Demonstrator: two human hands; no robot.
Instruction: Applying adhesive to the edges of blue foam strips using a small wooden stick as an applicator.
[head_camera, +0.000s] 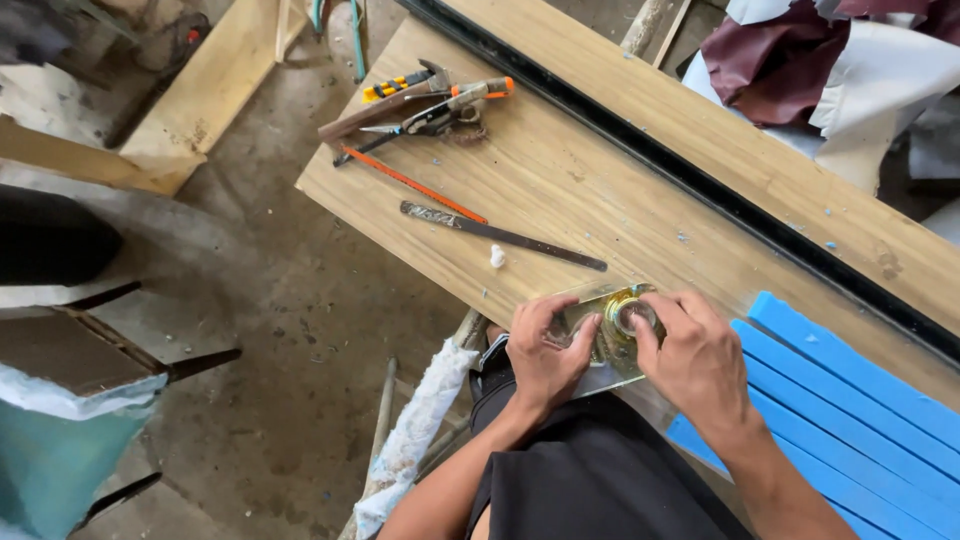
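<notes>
I hold a clear can (603, 330) with yellow glue inside, low in the middle of the frame, at the near edge of the wooden board (560, 190). My left hand (545, 350) grips the left side of the can, fingers curled tight on it. My right hand (695, 355) is on the right side, and its fingers press on the round lid (632, 316) on top. I cannot tell if the lid is loose or tight.

A blue slatted frame (850, 420) lies at the lower right, just beside my right hand. Above the can, a long flat metal file (500, 235) lies on the board, with a small white lump (497, 257) near it. An orange saw blade (415, 187) is a bit higher. At the upper middle sits a pile of tools (430, 105): a hammer, pliers and a screwdriver. A black strip (690, 180) runs across the board from the top to the right.
</notes>
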